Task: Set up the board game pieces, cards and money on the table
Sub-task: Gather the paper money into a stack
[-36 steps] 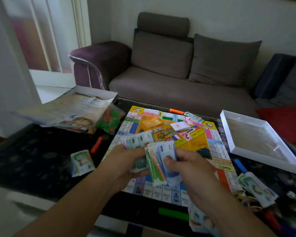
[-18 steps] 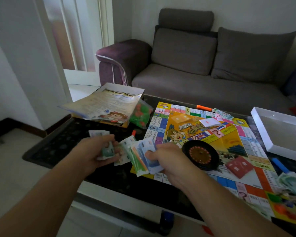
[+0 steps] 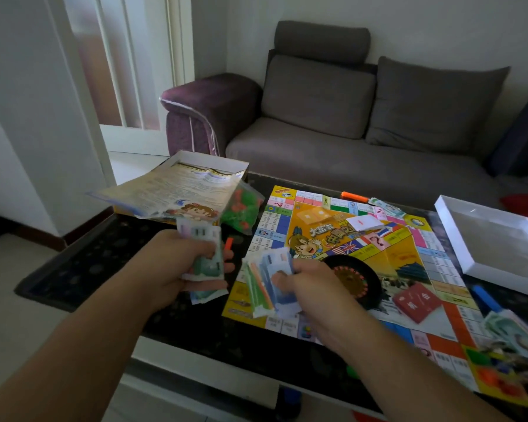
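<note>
Money: two bundles of notes, held mid-frame above the worktop (image 3: 83, 269) edge.
Left hand (image 3: 177, 263): fingers curled round green notes (image 3: 206, 263), perhaps a few pink ones too.
Right hand (image 3: 314, 287): fingers pinch a fanned stack (image 3: 267, 283).
Board (image 3: 387, 257): centre right, lying flat, spinner (image 3: 355, 280) on it.
Box lid (image 3: 497, 239): right edge.

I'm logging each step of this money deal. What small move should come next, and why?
Probably lay the left hand's small bundle of notes on the dark table below it; the right hand holds the bigger stack.
</note>
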{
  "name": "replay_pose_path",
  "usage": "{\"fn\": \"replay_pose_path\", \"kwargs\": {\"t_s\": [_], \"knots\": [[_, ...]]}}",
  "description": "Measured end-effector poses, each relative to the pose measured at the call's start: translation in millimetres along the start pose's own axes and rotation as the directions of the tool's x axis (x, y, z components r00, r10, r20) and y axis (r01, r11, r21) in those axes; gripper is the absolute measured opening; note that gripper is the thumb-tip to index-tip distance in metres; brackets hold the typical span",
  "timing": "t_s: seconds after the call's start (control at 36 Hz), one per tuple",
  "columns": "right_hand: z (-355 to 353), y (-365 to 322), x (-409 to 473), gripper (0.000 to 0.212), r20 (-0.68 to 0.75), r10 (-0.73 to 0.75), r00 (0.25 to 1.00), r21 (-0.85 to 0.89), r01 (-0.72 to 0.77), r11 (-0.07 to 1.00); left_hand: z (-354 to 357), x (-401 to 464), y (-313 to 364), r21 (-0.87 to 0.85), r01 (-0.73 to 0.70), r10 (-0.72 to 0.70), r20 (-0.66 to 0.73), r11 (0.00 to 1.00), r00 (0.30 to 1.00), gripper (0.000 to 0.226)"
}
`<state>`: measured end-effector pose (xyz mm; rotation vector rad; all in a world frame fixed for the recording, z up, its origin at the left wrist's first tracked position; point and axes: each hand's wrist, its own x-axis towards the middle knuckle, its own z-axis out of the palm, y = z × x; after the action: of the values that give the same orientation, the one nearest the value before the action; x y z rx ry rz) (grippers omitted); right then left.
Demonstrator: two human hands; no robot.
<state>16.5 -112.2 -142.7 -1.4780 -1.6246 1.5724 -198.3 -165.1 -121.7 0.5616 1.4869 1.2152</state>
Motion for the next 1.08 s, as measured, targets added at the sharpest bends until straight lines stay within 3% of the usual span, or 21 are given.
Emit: {"fn": "replay_pose_path", "kwargs": {"t_s": [0.06, 0.14, 0.31, 0.47, 0.69, 0.92, 1.08], "knots": [[-26, -4, -10, 0.024, -0.009, -0.016, 1.000, 0.051, 0.017, 0.999, 23, -9, 2, -0.015, -0.027, 0.028, 0.105, 1.000, 0.994, 0.024], [-58, -5, -18, 0.020, -0.043, -0.070, 0.997, 0.161, 0.076, 0.984, 59, -22, 3, -0.006, -0.046, 0.046, 0.210, 0.999, 0.977, 0.021], [-93, 0, -32, 0.017, -0.203, -0.174, 0.963, 0.121, 0.201, 0.972, 123, -38, 2, -0.004, -0.064, 0.061, 0.352, 0.998, 0.934, 0.020], [-121, 14, -41, 0.020, -0.277, -0.238, 0.931, 0.013, 0.251, 0.968, 175, -40, 0, -0.003, -0.078, 0.073, 0.371, 0.997, 0.926, 0.016], [-157, 34, -41, 0.024, -0.280, -0.127, 0.951, 0.268, 0.204, 0.941, 228, -28, -14, -0.021, -0.076, 0.079, 0.382, 0.997, 0.921, 0.018], [-182, 44, -41, 0.024, -0.305, -0.126, 0.944, 0.120, 0.170, 0.978, 250, -26, -26, -0.070, -0.024, 0.053, 0.437, 0.997, 0.898, 0.023], [-196, 45, -45, 0.017, -0.361, -0.075, 0.929, 0.155, 0.139, 0.978, 253, -25, -25, -0.139, 0.073, 0.003, 0.486, 0.988, 0.874, 0.025]]}}
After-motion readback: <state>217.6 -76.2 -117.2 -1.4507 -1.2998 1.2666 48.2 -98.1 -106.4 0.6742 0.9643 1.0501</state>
